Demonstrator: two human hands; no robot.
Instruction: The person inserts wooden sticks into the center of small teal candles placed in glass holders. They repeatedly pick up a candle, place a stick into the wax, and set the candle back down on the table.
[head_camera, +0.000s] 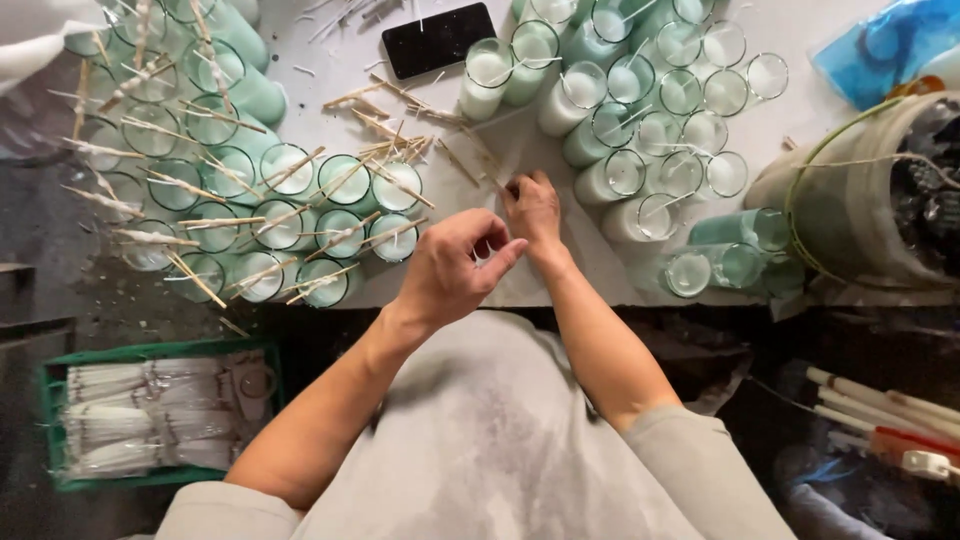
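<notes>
A white table (560, 270) is seen from above, and most of it is covered. On its right edge a large round bucket (860, 200) is cut off by the frame, and its dark contents are hard to make out. At the lower left, on the floor, a green crate (55, 420) is filled with bundles of white wicks in clear bags (150, 420).

Two groups of glass candle jars are set on the table. The left group (260, 200) is filled with pale wax, and thin wooden sticks are laid across the rims; its far end is hidden at the upper left corner by something white. The right group (650, 110) is also cut off by the top edge, and some jars near the bucket are lying on their sides. A black phone (438, 38) is placed between the groups at the top.

Loose wooden sticks (400, 125) are scattered in the middle of the table. The right hand (533, 212) is stretched to this pile, fingertips pinched on something small at its edge; what is grasped cannot be told, because the fingers hide it. The left hand (450, 270) is held just beside it, above the table edge, with fingers curled and the thumb pointed to the right hand. Whether something is held inside cannot be told.
</notes>
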